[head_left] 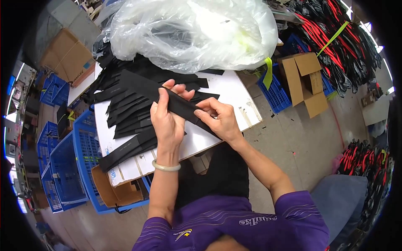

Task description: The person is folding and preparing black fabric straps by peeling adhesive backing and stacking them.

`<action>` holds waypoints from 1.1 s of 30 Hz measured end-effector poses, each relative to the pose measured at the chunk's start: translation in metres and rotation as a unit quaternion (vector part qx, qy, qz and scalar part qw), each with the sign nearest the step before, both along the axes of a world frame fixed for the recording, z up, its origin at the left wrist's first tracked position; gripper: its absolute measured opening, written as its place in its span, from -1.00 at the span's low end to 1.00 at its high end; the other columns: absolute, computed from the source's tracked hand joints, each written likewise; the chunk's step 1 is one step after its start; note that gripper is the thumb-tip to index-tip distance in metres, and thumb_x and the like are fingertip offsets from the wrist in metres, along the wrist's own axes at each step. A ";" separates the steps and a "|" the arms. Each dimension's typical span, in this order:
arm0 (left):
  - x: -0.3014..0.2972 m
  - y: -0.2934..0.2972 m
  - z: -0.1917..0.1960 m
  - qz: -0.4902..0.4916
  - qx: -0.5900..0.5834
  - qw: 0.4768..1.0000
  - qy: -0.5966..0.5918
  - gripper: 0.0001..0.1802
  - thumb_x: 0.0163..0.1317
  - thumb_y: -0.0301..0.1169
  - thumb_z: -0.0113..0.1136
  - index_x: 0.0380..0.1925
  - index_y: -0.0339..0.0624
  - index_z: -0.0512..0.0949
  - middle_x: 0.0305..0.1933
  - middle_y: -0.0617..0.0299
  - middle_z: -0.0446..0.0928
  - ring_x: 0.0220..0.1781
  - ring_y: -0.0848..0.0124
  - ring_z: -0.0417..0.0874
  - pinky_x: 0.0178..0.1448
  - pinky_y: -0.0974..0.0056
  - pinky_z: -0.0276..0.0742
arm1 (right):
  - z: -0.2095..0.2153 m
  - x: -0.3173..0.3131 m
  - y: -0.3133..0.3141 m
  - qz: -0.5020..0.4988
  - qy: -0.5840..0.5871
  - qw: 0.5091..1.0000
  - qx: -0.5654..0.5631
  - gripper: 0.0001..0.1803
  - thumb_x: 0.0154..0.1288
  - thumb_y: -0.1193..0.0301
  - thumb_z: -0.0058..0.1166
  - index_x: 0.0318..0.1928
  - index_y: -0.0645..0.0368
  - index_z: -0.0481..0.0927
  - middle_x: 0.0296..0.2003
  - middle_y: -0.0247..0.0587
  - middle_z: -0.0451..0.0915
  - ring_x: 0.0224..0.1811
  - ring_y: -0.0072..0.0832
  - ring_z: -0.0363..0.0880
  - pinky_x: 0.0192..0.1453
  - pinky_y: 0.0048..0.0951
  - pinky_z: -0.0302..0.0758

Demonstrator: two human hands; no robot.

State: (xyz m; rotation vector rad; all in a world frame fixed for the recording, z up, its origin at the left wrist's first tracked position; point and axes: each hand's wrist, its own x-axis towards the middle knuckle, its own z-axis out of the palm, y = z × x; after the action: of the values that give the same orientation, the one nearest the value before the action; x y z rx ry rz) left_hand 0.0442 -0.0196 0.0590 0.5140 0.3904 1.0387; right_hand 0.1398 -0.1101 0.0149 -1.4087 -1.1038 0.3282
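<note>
A long, flat black fabric strip (182,107) lies slantwise between my hands, above the near part of a white table. My left hand (168,115) is closed around its middle, thumb on top and fingers beneath. Closer to the strip's lower right end, my right hand (218,119) pinches its edge between thumb and fingers. Left of my hands, many similar black strips (130,115) lie overlapping in a fanned pile on the white table (238,100). One small bundle of strips (130,148) rests by the table's near left edge.
A large clear plastic bag (192,33) covers the table's far side. Blue plastic crates (83,146) and an open cardboard box (100,184) stand at the left. Beyond the right corner are another open carton (299,79) and hanging black-and-red goods (322,37).
</note>
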 end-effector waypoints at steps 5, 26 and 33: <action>-0.017 0.014 -0.009 -0.050 0.158 0.976 0.143 -0.71 0.42 -0.34 0.04 -0.17 -0.46 0.48 -0.27 -0.17 0.62 -0.27 0.12 0.73 -0.16 0.16 0.71 | 0.008 0.010 -0.002 0.081 0.157 0.983 -0.046 -0.80 0.13 0.48 0.33 -0.35 0.33 0.58 -0.53 -0.33 0.63 -0.50 -0.75 0.54 -0.39 -0.65 0.50; 0.007 0.019 -0.023 -0.119 0.057 0.990 -0.057 -0.70 0.38 -0.25 0.10 -0.11 -0.28 0.45 -0.21 0.03 0.55 -0.12 0.17 0.60 0.22 0.01 0.48 | 0.009 0.016 -0.003 -0.025 -0.072 0.997 0.021 -0.58 -0.07 0.40 0.46 -0.17 0.31 0.65 -0.35 -0.11 0.66 -0.35 -0.39 0.66 -0.23 -0.47 0.55; 0.005 0.022 -0.013 0.035 0.004 0.994 0.106 -0.53 0.26 -0.08 0.24 -0.69 -0.14 0.41 -0.71 0.18 0.42 -0.70 0.30 0.52 -0.12 -0.01 0.63 | 0.024 0.020 0.016 0.077 -0.044 0.996 0.025 -0.75 -0.01 0.44 0.38 -0.31 0.28 0.66 -0.42 -0.07 0.63 -0.44 -0.32 0.62 -0.32 -0.42 0.53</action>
State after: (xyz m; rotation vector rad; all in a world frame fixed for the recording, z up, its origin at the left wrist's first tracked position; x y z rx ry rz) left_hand 0.0487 0.0028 0.0463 0.6249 0.5956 1.0564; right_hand 0.1596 -0.0944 0.0393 -1.3067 -1.2886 0.3474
